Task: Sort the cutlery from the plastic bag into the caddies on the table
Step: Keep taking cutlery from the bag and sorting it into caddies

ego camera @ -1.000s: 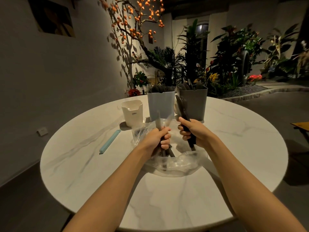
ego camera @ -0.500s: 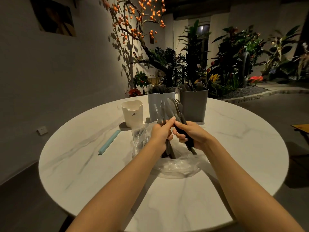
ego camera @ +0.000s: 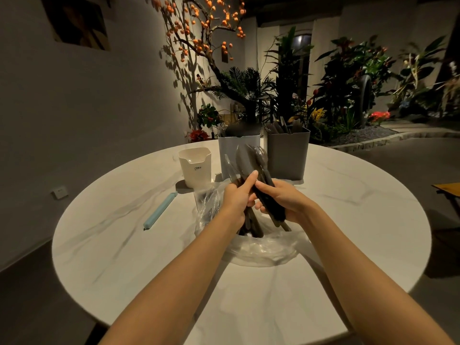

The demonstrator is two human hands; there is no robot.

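Dark-handled cutlery [ego camera: 251, 168] fills both hands above the plastic bag [ego camera: 261, 247]. The left hand [ego camera: 235, 200] is curled round a bunch of pieces, its forefinger stretched up along a spoon bowl; the right hand [ego camera: 281, 202] grips another bunch by the black handles, tips pointing up and away. The 2 hands touch, seemingly passing or sorting pieces between them.

The bag lies crumpled on the table [ego camera: 124, 245] just under the hands, and some handles reach down into it. Beyond stand 3 caddies: a cream caddy [ego camera: 195, 168] with nothing showing above its rim, a pale grey caddy [ego camera: 231, 148] and a dark grey caddy [ego camera: 288, 155], the last 2 already holding pieces. A light blue bag clip [ego camera: 159, 211] lies to the left, well apart.

The likely trouble is a slip: smooth handles bunched together could slide out during the transfer and drop to the table. Handles caught in the loose plastic might also drag the bag up. In this dim light, types could be mixed.
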